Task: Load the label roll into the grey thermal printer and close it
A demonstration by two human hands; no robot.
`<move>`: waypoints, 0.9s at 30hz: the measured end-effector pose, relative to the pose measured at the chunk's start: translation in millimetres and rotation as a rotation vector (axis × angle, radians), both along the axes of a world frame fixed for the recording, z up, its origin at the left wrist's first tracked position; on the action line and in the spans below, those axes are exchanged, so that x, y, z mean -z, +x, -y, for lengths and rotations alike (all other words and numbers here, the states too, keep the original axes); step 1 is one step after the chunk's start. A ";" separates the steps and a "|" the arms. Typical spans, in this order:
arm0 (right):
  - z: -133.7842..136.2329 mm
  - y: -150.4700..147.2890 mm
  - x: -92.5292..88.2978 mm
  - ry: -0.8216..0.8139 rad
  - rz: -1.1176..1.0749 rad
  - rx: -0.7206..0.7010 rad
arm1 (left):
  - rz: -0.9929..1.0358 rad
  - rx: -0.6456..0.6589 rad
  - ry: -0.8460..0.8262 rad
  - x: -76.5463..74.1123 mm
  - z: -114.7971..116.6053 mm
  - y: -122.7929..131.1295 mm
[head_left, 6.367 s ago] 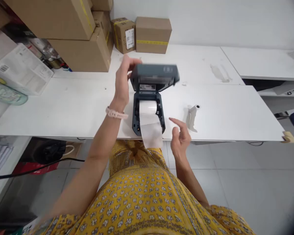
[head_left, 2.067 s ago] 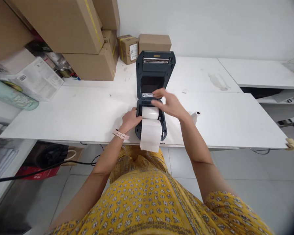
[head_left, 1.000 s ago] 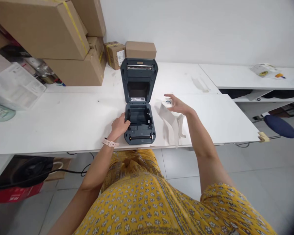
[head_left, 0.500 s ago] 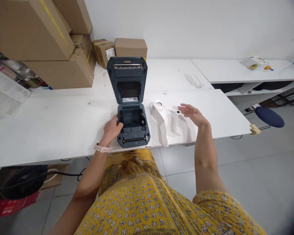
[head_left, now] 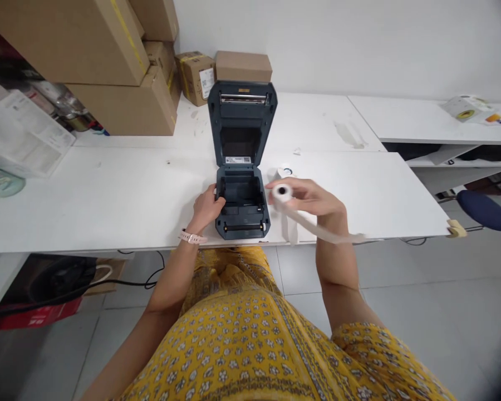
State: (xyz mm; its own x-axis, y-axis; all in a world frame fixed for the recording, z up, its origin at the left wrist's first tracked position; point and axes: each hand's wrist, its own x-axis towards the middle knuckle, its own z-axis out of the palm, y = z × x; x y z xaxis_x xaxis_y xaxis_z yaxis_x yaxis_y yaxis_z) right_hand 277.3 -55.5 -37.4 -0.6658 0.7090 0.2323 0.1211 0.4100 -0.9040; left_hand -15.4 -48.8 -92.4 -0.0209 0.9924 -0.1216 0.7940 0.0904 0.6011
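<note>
A dark grey label printer (head_left: 242,217) stands on the white table with its lid (head_left: 242,120) tipped up, so its inner bay shows. My left hand (head_left: 207,209) grips the left wall of its base, thumb over the rim. In my right hand (head_left: 317,197) is a small white paper roll (head_left: 282,192), held just right of the printer above the table. Its loose strip trails right, across my wrist and past the table's front edge. Behind this hand a second white paper roll (head_left: 284,172) sits on the table, partly covered, its strip reaching toward the front edge.
Cardboard boxes (head_left: 121,108) are stacked at the back left, with smaller ones (head_left: 244,65) behind the printer. A clear plastic container (head_left: 29,133) is at the far left. A blue stool (head_left: 483,210) stands beyond the table's right end.
My right hand, open beside the nearer paper roll before, has picked it up and moved it left toward the printer. My left hand keeps its grip. The view has shifted a little.
</note>
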 end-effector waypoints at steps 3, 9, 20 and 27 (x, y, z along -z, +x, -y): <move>-15.3 -53.1 -3.1 0.143 0.323 -0.021 | 0.118 -0.015 0.031 9.0 0.4 -2.0; -29.0 -90.4 34.9 0.380 0.603 0.118 | 0.296 -0.059 0.058 24.7 0.5 -3.6; -2.7 -97.4 54.7 0.487 0.618 0.217 | 0.453 -0.094 0.140 31.3 6.6 -4.0; 6.3 -103.9 56.5 0.469 0.434 0.319 | 0.515 -0.079 0.266 43.2 2.1 -2.4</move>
State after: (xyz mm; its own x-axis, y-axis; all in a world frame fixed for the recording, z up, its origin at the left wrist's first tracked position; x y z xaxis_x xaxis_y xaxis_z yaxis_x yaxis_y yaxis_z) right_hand 173.4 -61.8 -93.9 -0.5443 0.7749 0.3213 0.6090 0.6285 -0.4839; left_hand -17.8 -50.9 -135.6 -0.1007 0.9879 0.1178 0.3903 -0.0696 0.9181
